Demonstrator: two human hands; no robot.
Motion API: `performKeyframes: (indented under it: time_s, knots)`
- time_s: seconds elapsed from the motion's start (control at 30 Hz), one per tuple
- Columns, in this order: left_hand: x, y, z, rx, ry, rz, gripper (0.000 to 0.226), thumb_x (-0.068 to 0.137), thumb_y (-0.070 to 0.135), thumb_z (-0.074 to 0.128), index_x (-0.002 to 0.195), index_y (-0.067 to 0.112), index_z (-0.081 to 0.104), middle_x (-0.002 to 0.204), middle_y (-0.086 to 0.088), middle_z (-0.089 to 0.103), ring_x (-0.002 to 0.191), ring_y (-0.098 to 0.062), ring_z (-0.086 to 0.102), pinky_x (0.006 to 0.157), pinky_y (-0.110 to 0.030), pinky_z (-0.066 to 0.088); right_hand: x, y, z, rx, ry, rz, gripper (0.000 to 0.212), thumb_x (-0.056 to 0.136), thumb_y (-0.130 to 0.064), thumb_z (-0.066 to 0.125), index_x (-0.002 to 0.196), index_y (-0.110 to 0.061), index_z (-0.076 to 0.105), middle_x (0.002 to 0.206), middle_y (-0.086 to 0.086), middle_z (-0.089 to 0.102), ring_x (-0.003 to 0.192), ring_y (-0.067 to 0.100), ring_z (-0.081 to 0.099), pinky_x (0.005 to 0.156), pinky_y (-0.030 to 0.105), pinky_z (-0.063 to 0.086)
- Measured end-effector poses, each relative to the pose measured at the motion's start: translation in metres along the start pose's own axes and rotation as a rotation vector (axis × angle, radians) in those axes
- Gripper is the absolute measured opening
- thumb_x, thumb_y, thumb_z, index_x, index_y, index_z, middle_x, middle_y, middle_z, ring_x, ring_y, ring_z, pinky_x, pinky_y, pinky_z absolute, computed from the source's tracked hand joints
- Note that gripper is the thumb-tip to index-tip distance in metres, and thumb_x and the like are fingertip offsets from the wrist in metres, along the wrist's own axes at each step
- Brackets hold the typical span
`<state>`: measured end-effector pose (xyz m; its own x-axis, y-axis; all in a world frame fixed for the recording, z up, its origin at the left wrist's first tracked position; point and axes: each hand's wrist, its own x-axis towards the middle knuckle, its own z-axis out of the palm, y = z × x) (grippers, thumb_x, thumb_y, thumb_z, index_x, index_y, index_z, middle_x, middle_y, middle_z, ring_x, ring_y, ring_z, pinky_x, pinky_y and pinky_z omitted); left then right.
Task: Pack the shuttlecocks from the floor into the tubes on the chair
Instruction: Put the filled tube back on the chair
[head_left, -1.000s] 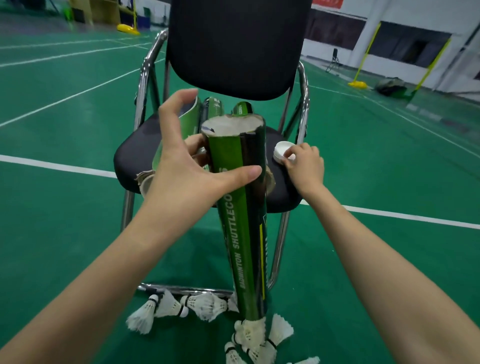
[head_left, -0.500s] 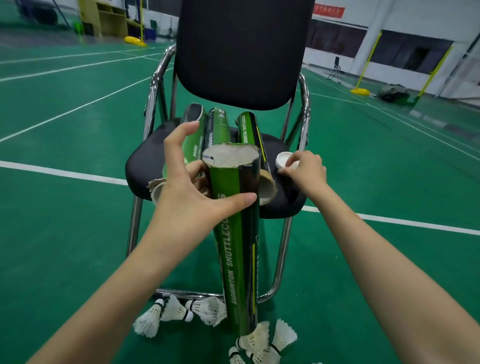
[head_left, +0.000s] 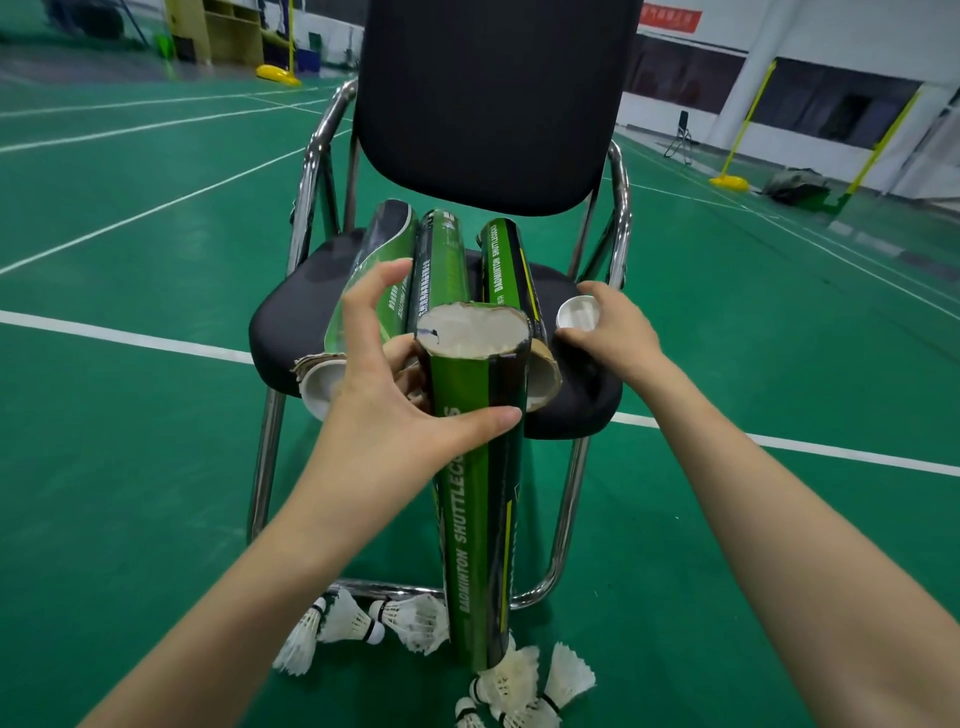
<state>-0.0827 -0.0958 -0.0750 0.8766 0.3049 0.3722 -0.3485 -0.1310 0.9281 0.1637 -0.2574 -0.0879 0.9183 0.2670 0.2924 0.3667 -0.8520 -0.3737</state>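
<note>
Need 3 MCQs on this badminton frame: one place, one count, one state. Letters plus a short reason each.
1. Where is the white cap?
A. On the chair seat, at the right hand
B. On the floor among the shuttlecocks
C. On top of the held tube

2. How many tubes lie on the chair seat?
A. One
B. Three
C. Five

3. What is the left hand doing?
A. Hanging idle
B. Picking up a shuttlecock
C. Gripping the upright tube near its top

Answers:
1 A: the cap sits on the seat's right side under the fingertips of the right hand.
2 B: three tubes lie side by side, open ends toward the camera.
3 C: the thumb crosses the front of the upright tube, whose top end is open; shuttlecocks remain on the floor.
</note>
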Motion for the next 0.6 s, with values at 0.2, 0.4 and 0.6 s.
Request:
performKeyframes:
  time_s: [0.2,0.4,0.6]
  knots:
    - [-0.003,0.001,0.001,0.007,-0.001,-0.005,0.101,0.057,0.001,0.083,0.128,0.042,0.025,0.101,0.005,0.064,0.083,-0.004,0.069,0.068,-0.008,0.049,0.0,-0.001,-0.003,-0.05,-0.021,-0.01,0.063,0.079,-0.036,0.064,0.135,-0.021,0.04,0.135,0.006,0.038,0.117,0.031,0.048,0.09,0.042,0.042]
    - [-0.003,0.004,0.001,-0.002,0.002,-0.004,0.1,0.057,0.0,0.083,0.128,0.042,0.025,0.1,0.005,0.063,0.084,-0.004,0.069,0.068,-0.007,0.048,-0.004,-0.003,-0.007,-0.033,0.007,-0.038,0.056,0.076,-0.034,0.067,0.123,-0.019,0.042,0.129,0.006,0.043,0.109,0.032,0.051,0.085,0.042,0.044]
    - [-0.004,0.001,0.001,0.009,-0.002,-0.006,0.102,0.057,0.001,0.084,0.129,0.043,0.024,0.103,0.005,0.062,0.085,-0.003,0.068,0.068,-0.007,0.048,-0.008,-0.007,-0.012,-0.039,-0.003,-0.062,0.05,0.076,-0.031,0.067,0.119,-0.023,0.041,0.119,0.003,0.056,0.102,0.03,0.053,0.081,0.041,0.046]
